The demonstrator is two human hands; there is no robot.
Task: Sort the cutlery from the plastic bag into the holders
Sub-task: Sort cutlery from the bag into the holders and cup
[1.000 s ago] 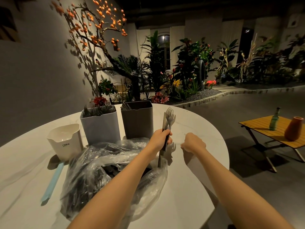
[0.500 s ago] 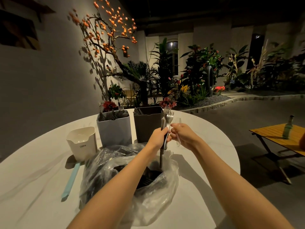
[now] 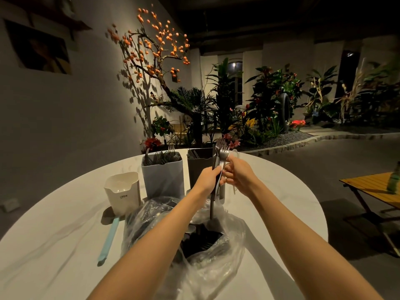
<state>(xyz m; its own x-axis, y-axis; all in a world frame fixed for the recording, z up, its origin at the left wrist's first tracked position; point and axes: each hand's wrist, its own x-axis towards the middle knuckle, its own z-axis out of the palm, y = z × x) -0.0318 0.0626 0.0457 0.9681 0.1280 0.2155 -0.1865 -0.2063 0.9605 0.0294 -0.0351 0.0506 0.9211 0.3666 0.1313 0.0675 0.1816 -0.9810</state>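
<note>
My left hand (image 3: 208, 179) grips an upright bunch of cutlery, forks (image 3: 221, 149) on top, above the clear plastic bag (image 3: 207, 256) full of dark cutlery. My right hand (image 3: 237, 175) pinches one piece of that bunch by its handle, a pale spoon-like end (image 3: 234, 153) showing above the fingers. Behind stand three holders: a white one (image 3: 123, 194) at left, a light grey one (image 3: 163, 176) filled with forks, and a dark grey one (image 3: 198, 167) with a few pieces in it, partly hidden by my hands.
A light blue utensil (image 3: 109, 239) lies on the round white table (image 3: 54, 245) left of the bag. To the right, off the table, a wooden folding table (image 3: 372, 185) holds a green bottle (image 3: 394, 180). Plants line the back wall.
My right hand came in from the table's right to the bunch and now pinches a piece of it. The left hand kept its grip, holding the bunch before the dark holder.
</note>
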